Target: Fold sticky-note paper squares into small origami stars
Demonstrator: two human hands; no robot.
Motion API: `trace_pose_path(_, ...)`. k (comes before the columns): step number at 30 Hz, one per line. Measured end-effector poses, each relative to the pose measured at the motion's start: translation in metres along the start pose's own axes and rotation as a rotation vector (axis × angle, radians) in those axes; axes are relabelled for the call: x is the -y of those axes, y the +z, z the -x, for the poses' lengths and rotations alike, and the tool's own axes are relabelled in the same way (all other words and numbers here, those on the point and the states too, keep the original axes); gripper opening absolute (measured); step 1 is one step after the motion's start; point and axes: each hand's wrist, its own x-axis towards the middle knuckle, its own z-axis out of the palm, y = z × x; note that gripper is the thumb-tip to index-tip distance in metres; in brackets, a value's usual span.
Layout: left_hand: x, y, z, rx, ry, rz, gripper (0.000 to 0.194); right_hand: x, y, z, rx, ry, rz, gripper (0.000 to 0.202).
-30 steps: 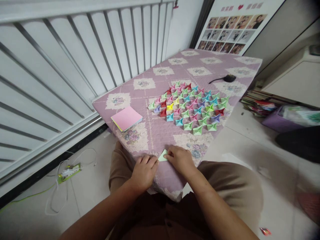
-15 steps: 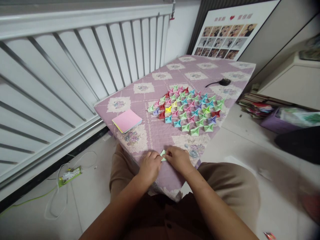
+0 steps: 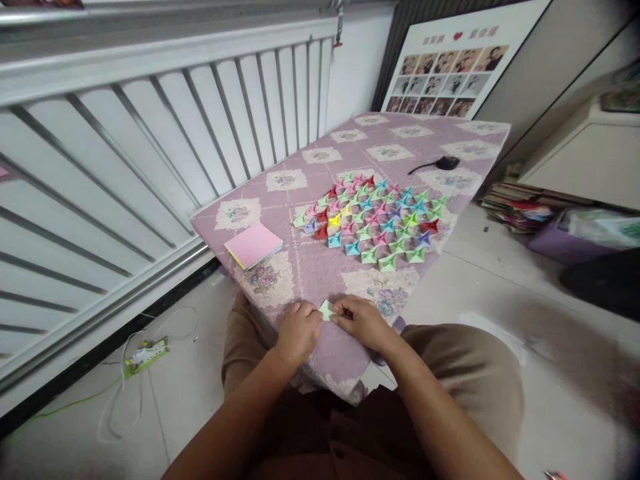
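A small piece of folded pale green paper (image 3: 327,310) lies on the near corner of the table between my hands. My left hand (image 3: 301,329) rests at its left edge, fingers closed together and pressing on it. The fingers of my right hand (image 3: 361,319) pinch its right side. Beyond them, many folded paper pieces (image 3: 373,217) in green, blue, pink, red, yellow and purple stand in rows. A stack of square paper sheets (image 3: 254,245), pink on top, lies to the left.
A purple patterned cloth (image 3: 320,257) covers the table. Farther back on it lies a black object with a cable (image 3: 447,163). A white radiator (image 3: 235,113) runs along the left. A power strip (image 3: 147,357) with cords is on the floor; a purple bin (image 3: 553,237) stands right.
More of the green paper shows now, as my right fingers have drawn slightly back to the right. My left hand stays at its edge. The camera view has shifted a little.
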Motion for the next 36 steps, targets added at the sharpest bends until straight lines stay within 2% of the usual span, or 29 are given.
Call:
trace_pose_path(6,0.001,0.005,0.002,-0.055,0.013,0.001,0.014,-0.004,0.004,0.002,-0.033,-0.019,0.016,0.007)
trace_pose_path(14,0.002,0.005,0.003,-0.068,0.005,0.019,0.012,0.001,0.004,0.001,-0.056,-0.016,0.048,0.003)
trace_pose_path(36,0.001,0.010,0.004,-0.076,-0.049,0.015,0.011,0.013,0.004,0.000,0.023,-0.001,0.271,0.005)
